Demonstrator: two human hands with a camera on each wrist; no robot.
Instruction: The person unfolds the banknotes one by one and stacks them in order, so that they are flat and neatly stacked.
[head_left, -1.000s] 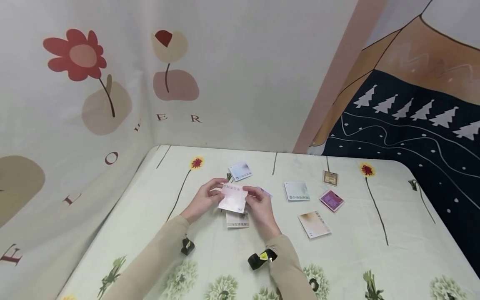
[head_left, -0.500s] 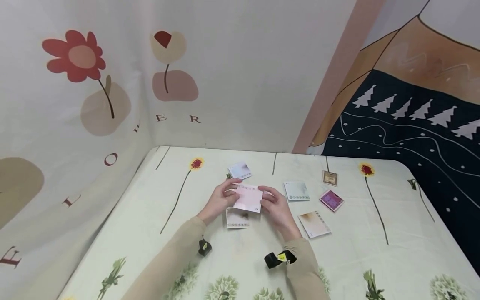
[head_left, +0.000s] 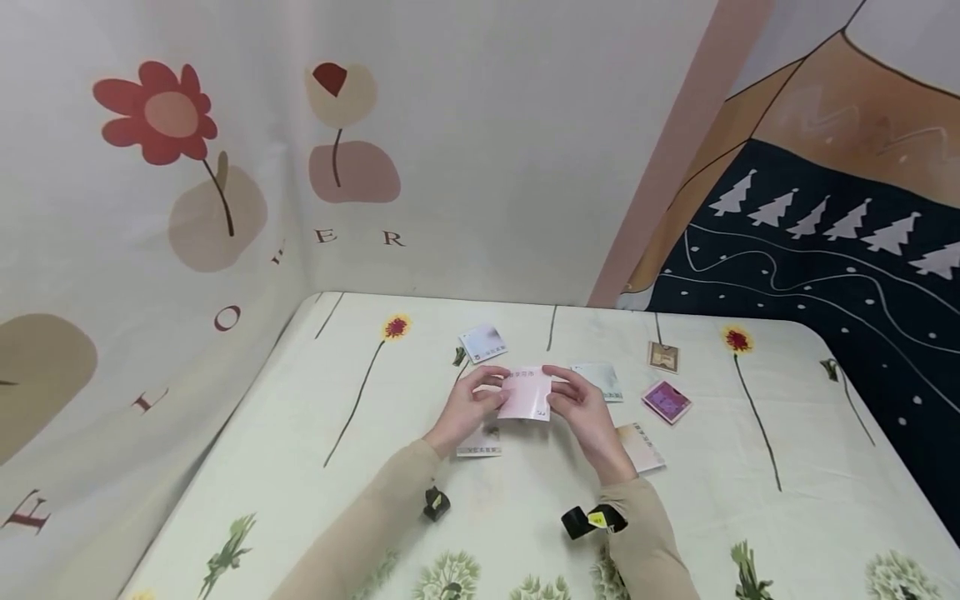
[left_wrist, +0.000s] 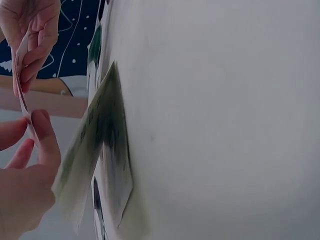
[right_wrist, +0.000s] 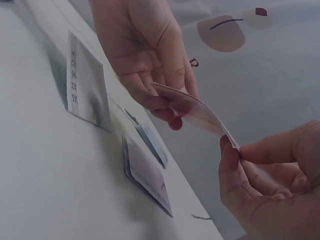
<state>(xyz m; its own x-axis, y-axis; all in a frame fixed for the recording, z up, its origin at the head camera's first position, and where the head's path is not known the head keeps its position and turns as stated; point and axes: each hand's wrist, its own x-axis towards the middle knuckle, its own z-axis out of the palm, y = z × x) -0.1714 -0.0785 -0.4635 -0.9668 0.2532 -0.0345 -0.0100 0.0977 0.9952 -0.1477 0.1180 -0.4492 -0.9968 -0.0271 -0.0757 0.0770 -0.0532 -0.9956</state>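
Both hands hold a pink printed card (head_left: 525,395) up above the table by its two side edges. My left hand (head_left: 468,410) pinches one edge between thumb and fingers; the opposite edge is gripped by my right hand (head_left: 588,414). From the right wrist the pink card (right_wrist: 202,111) looks bowed, its side edge toward that camera. Beneath the hands a greyish folded card (head_left: 480,444) lies partly covered by the left hand. In the left wrist view this folded card (left_wrist: 102,145) stands spread like a tent.
Farther back lies a bluish card (head_left: 483,342). To the right are a pale green card (head_left: 603,382), a small brown square (head_left: 663,357), a purple square (head_left: 667,402) and a tan card (head_left: 641,448), partly behind the right hand. A lilac folded card (right_wrist: 147,176) shows in the right wrist view.
Both hands have moved to the right with the pink card between them. The card now overlaps the place where the lilac card showed, and the right hand partly covers the tan card.
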